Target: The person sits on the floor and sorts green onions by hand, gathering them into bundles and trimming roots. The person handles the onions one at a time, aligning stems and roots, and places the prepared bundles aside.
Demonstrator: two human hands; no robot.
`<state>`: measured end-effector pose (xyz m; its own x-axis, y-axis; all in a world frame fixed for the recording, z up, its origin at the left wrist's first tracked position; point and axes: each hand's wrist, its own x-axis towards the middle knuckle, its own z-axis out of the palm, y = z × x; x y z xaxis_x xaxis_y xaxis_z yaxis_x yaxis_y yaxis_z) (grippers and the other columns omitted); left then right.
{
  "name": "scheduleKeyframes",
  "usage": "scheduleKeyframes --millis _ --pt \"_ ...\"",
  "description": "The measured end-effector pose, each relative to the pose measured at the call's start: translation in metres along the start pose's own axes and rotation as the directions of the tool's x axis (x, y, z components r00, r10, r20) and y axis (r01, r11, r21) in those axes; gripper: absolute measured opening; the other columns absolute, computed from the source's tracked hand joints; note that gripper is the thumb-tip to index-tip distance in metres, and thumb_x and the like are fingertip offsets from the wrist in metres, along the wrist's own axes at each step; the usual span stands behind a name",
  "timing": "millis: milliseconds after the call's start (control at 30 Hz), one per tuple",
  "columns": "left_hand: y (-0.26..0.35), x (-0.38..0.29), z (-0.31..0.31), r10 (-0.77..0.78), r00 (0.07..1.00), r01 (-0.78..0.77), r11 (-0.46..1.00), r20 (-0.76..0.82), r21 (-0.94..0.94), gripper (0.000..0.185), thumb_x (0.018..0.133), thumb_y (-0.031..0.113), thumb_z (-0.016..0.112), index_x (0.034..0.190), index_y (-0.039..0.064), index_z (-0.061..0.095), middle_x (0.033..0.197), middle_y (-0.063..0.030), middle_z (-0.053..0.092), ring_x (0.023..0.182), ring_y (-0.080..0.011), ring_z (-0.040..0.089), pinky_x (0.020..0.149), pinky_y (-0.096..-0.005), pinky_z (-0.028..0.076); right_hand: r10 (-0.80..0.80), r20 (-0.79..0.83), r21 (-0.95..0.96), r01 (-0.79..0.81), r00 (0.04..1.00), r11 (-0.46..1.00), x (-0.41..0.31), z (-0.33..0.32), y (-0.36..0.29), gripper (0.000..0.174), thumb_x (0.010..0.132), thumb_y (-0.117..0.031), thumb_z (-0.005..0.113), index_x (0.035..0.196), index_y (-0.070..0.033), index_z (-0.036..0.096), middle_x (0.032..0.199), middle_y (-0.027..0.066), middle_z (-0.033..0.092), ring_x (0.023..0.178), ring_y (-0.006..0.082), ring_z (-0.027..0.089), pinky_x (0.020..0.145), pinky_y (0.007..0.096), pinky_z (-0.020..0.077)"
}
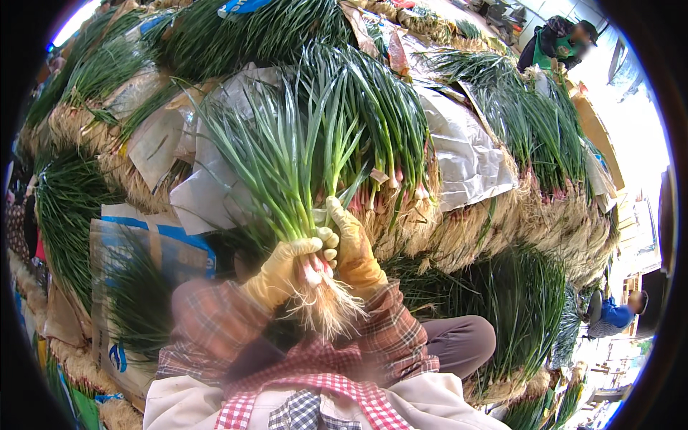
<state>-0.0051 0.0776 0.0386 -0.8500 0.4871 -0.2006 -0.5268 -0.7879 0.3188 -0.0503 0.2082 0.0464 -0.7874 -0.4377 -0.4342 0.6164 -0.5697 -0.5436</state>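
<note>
In the middle of the head view I hold a bunch of green garlic or similar allium plants upright, its green leaves fanned upward and its pale roots hanging down. My left hand, in a yellowish glove, is closed around the bunch just above the pinkish-white bulbs. At its other side my right hand, in a stained glove of the same kind, grips the stems with its thumb pointing up; the fingertips of both hands nearly meet. Just beyond lies a pile of like plants with pink bulbs and roots towards me.
Rows of piled plants with matted roots surround me. Grey-white plastic sheeting lies between them. A printed sack is at the left. A person in a green apron bends at the upper right; another in blue sits at the right.
</note>
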Motion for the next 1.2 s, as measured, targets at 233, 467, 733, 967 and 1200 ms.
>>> scheduleKeyframes --millis 233,467,733,967,1200 --pt "-0.003 0.007 0.002 0.065 0.997 -0.064 0.997 0.046 -0.031 0.027 0.082 0.009 0.064 0.107 0.008 0.053 0.096 -0.0041 0.058 0.084 -0.0157 0.06 0.075 -0.0328 0.051 0.08 -0.097 0.284 -0.049 0.992 0.958 0.024 -0.01 0.016 0.041 0.098 -0.044 0.043 0.081 -0.008 0.053 0.053 -0.0003 0.047 0.035 0.0089 0.038 0.028 0.0209 0.0284" --pt "0.061 -0.009 0.031 0.081 0.976 -0.036 0.976 0.204 -0.216 0.031 0.082 0.002 0.062 0.11 0.005 0.05 0.095 -0.0012 0.056 0.077 -0.0107 0.059 0.072 -0.0316 0.053 0.083 0.062 -0.725 -0.012 0.995 0.689 -0.013 -0.049 0.074 0.024 0.094 -0.028 0.049 0.087 -0.007 0.055 0.067 0.003 0.052 0.052 0.0156 0.046 0.045 0.028 0.0383" --pt "0.113 -0.037 0.057 0.373 0.786 -0.277 0.926 0.493 -0.258 0.028 0.085 0.0 0.059 0.112 0.0 0.052 0.084 0.001 0.051 0.068 -0.0064 0.053 0.066 -0.0245 0.051 -0.515 0.004 -0.885 -0.237 0.857 -0.401 -0.017 -0.051 -0.031 0.024 0.091 -0.025 0.058 0.102 -0.005 0.058 0.088 0.0096 0.058 0.082 0.0218 0.056 0.069 0.0358 0.0473" --pt "0.08 -0.001 0.024 0.323 0.928 -0.313 0.946 0.189 -0.078 0.046 0.086 0.007 0.06 0.128 -0.003 0.045 0.107 -0.0167 0.065 0.082 -0.0193 0.068 0.063 -0.0304 0.06 -0.683 0.214 -0.676 -0.399 0.699 -0.62 0.029 -0.055 -0.109 0.016 0.087 -0.022 0.065 0.094 -0.008 0.063 0.085 0.0104 0.062 0.075 0.0195 0.058 0.064 0.0335 0.0514" --pt "0.043 0.005 0.008 0.078 0.989 -0.078 0.997 -0.127 0.004 0.042 0.085 0.005 0.062 0.124 -0.005 0.05 0.1 -0.0133 0.066 0.085 -0.0223 0.066 0.074 -0.0327 0.057 -0.589 0.579 -0.718 0.009 0.564 -0.696 -0.029 -0.021 -0.02 0.026 0.091 -0.025 0.059 0.109 -0.006 0.058 0.069 0.002 0.059 0.055 0.013 0.056 0.044 0.0279 0.0455"
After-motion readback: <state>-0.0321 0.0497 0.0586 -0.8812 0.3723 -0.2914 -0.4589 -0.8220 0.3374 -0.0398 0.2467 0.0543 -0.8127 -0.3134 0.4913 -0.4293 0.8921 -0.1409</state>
